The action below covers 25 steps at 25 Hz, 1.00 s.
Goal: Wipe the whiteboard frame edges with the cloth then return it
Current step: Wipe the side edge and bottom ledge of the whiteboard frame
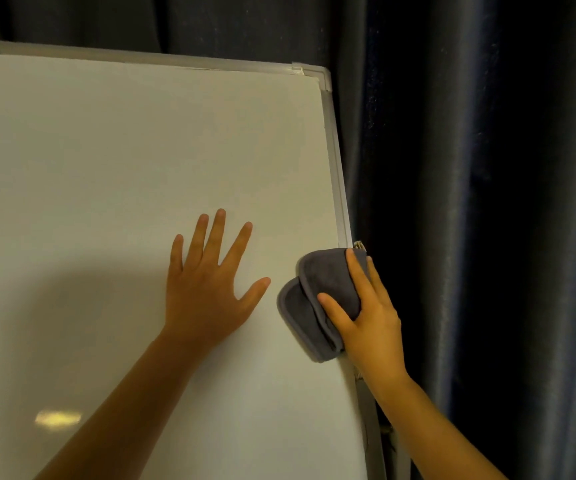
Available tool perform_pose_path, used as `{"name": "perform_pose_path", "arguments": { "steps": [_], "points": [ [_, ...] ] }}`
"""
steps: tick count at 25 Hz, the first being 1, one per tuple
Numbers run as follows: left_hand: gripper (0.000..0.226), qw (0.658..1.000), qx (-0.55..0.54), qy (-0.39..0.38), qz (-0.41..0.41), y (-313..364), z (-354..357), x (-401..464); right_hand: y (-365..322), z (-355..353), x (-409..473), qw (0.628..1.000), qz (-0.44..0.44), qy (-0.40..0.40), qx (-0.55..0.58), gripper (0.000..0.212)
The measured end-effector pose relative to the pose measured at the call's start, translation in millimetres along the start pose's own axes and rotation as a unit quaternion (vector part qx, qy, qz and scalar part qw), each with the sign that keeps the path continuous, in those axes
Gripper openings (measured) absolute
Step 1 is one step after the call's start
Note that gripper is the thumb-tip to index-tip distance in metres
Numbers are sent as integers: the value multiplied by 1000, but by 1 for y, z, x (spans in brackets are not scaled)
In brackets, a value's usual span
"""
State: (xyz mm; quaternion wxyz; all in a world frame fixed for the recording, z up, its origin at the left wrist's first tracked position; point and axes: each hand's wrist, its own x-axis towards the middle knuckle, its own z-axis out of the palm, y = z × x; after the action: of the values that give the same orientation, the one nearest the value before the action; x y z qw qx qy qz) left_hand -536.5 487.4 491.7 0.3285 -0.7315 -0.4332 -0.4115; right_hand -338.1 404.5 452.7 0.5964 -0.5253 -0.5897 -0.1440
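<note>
A white whiteboard (106, 168) with a silver frame (335, 161) fills the left and middle of the head view. My right hand (369, 317) grips a folded grey cloth (317, 299) and presses it over the frame's right edge, about halfway down. The fingers wrap around the edge, so that stretch of frame is hidden. My left hand (210, 282) lies flat on the board surface with its fingers spread, holding nothing, just left of the cloth.
Dark blue curtains (487, 202) hang close behind and to the right of the board. The frame's top right corner (321, 76) has a plastic cap. Part of a grey stand leg (369, 427) shows below my right wrist.
</note>
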Motion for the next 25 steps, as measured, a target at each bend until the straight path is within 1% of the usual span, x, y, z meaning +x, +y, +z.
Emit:
{"name": "perform_pose_path", "arguments": {
  "steps": [5,8,13,15,19,25],
  "points": [
    [79,1000,-1,-8,0,1,0,-7,0,0,-12,991,-60,-4,-119,58],
    [78,1000,-6,-16,-3,1,1,-9,-4,3,10,991,-59,-5,-121,57],
    [77,1000,-9,-9,1,2,2,-10,-17,5,72,993,-45,17,-103,57],
    [78,1000,-11,-7,2,4,3,-11,-18,5,80,994,-47,24,-93,56],
    [79,1000,-13,-13,-4,2,3,-13,-11,6,47,993,-46,29,-100,58],
    [78,999,-30,-16,-16,12,-4,-21,-5,-8,-12,992,-31,-8,-124,63]
  ]
}}
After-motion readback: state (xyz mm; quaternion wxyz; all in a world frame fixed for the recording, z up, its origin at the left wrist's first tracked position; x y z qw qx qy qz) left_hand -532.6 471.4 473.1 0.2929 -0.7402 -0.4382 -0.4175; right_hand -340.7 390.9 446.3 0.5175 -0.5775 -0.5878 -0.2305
